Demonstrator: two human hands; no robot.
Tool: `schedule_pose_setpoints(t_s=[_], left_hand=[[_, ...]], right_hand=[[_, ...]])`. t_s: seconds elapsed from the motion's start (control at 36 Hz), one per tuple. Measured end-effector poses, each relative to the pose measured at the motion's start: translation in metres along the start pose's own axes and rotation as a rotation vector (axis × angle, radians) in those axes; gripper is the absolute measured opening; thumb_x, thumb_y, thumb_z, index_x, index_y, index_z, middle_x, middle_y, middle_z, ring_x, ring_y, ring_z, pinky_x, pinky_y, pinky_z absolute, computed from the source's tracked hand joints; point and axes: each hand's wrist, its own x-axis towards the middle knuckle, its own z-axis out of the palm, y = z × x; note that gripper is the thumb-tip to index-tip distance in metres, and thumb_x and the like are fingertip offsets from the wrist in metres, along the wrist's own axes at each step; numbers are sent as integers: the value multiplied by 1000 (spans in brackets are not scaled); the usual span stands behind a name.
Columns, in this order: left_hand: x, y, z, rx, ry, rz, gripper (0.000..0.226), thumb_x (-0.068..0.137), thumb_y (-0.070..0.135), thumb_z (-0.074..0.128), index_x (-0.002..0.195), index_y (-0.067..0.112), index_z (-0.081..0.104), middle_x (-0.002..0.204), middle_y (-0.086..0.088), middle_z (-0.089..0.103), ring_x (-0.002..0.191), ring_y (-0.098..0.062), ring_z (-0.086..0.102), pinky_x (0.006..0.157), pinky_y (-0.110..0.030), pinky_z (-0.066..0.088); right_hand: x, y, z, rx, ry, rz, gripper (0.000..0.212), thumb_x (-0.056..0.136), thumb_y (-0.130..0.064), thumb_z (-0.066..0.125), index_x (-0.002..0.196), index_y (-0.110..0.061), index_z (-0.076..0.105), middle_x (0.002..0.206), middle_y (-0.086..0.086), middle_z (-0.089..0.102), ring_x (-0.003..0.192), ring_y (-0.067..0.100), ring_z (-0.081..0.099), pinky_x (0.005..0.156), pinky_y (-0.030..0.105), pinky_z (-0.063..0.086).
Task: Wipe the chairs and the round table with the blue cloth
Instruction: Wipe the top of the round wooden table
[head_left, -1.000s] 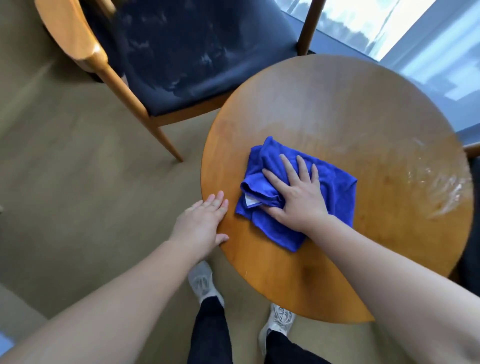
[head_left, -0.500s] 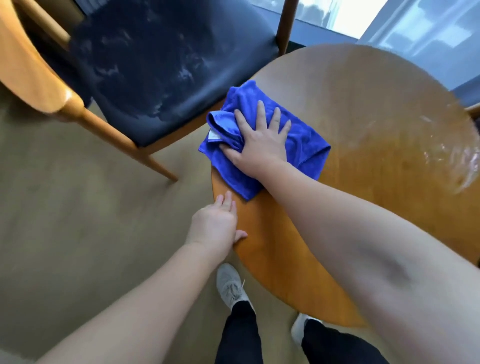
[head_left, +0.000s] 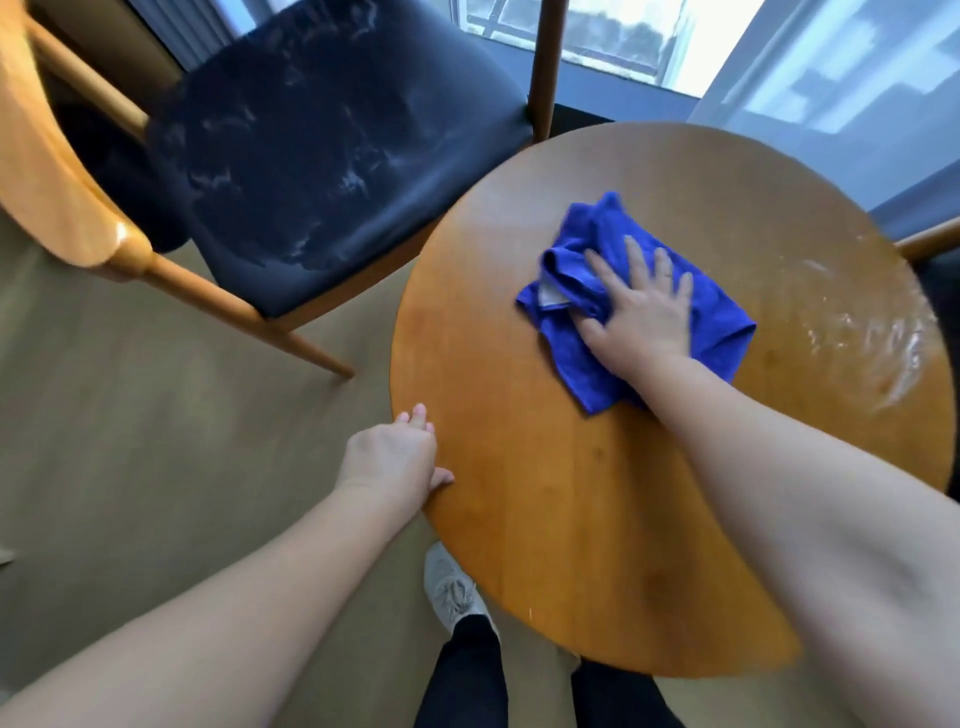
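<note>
One blue cloth under right hand | left hand touches round table

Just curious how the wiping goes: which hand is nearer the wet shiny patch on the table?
The right hand, pressing the blue cloth just beside the wet patch. The left hand rests at the opposite edge of the round table.

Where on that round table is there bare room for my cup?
Widest bare patch: near-left of the round table, between the left hand at the rim and the right forearm. A narrower strip runs along the far rim, beyond the blue cloth. The middle is crowded by the right hand pressing the cloth; the right edge looks wet.
</note>
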Motion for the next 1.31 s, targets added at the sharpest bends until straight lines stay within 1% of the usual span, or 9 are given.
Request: schedule_pose_setpoints(t_s=[0.14,0.19,0.25,0.33,0.39,0.44,0.72,1.06,1.31], left_hand=[[-6,8,-8,49,21,-43,63,93,52,48,143,15,38,153,-4,32,134,-22,41,98,-36,43],[-7,11,-16,11,161,-33,46,92,52,49,124,19,52,128,-3,58,112,-23,55,85,-34,47],[0,14,-28,-77,313,5,40,89,52,54,115,21,51,115,-1,62,105,-23,55,84,-34,45],[29,23,-44,-143,276,43,86,82,53,64,148,18,21,155,-8,24,141,-32,23,114,-44,22],[46,31,-51,-153,162,19,109,77,57,67,151,21,-3,159,-10,-7,145,-36,-3,116,-50,7],[57,35,-51,-152,113,1,117,74,57,69,150,20,-10,157,-13,-19,144,-38,-11,116,-50,6],[62,41,-55,-152,46,-17,119,74,50,72,149,15,-13,154,-17,-23,142,-42,-13,116,-51,9],[68,42,-57,-171,-9,-44,120,75,46,74,149,12,-14,153,-18,-27,141,-44,-16,116,-53,6],[68,42,-57,-181,-23,-46,118,76,47,73,149,14,-15,152,-16,-29,142,-42,-17,116,-52,7]], right_hand=[[-22,85,-3,52,43,202,85,71,-71,28,150,-41,25,163,5,12,147,37,10,116,59,8],[-26,98,-3,70,38,232,87,70,-73,25,151,-41,23,163,5,10,148,37,8,117,59,6],[-27,99,-2,77,45,228,86,71,-74,23,151,-42,21,163,5,9,148,37,7,117,59,4],[-28,96,-1,86,55,227,87,71,-74,21,151,-41,20,163,5,9,148,36,5,118,58,3],[-29,96,-2,86,51,222,87,71,-75,20,152,-41,19,163,5,8,148,35,4,118,57,2],[-27,95,-2,74,44,216,88,71,-76,18,152,-40,18,163,6,7,148,36,3,118,57,1],[27,38,-11,29,22,237,83,83,-75,35,154,-38,11,163,13,0,146,45,-2,115,63,0],[113,-107,-22,16,26,-189,84,80,-80,30,153,-39,14,163,12,1,144,50,-4,112,68,-4],[128,-86,-25,27,19,-247,67,89,-65,33,151,-46,17,164,2,6,147,41,-1,115,62,-3]])
